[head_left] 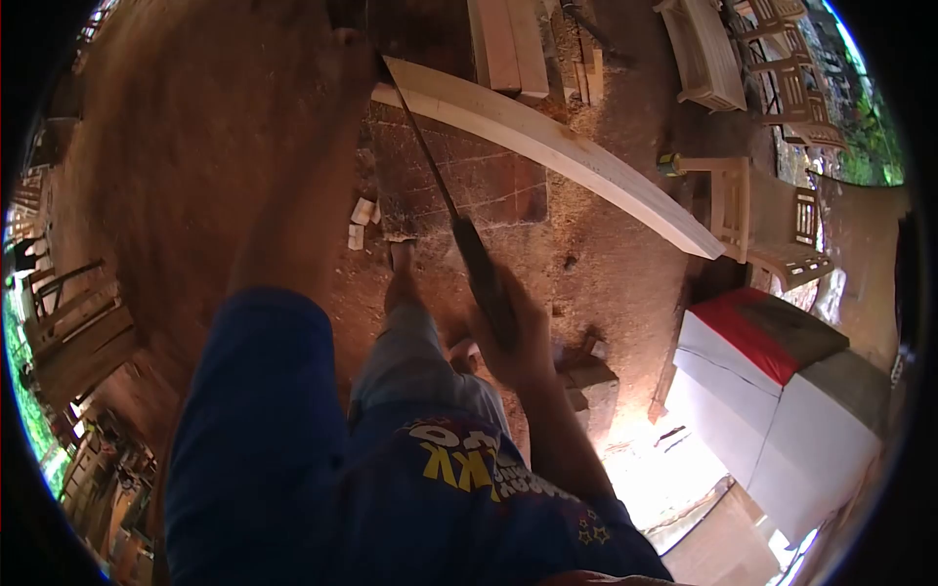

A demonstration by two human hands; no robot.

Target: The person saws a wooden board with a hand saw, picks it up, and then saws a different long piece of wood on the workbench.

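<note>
My right hand (518, 337) is wrapped round the thick dark handle of a long, thin tool (430, 156), which looks like a blade seen nearly edge-on. The tool slants up and left, crossing the pointed left end of a long curved pale wooden plank (557, 142). My left arm stretches far forward, and my left hand (354, 49) is dim and blurred near the tool's far end. What its fingers do is hidden. Below the plank lies a dark, flat, scored board (469, 176) on the ground.
Thick timber (508, 44) lies beyond the plank. Small wood blocks (363, 211) sit near my foot. Wooden chairs (728, 205) and a bench (699, 54) stand at the right, with a large grey box-like object (752, 391) with red on top. More wooden furniture (83, 332) is at the left.
</note>
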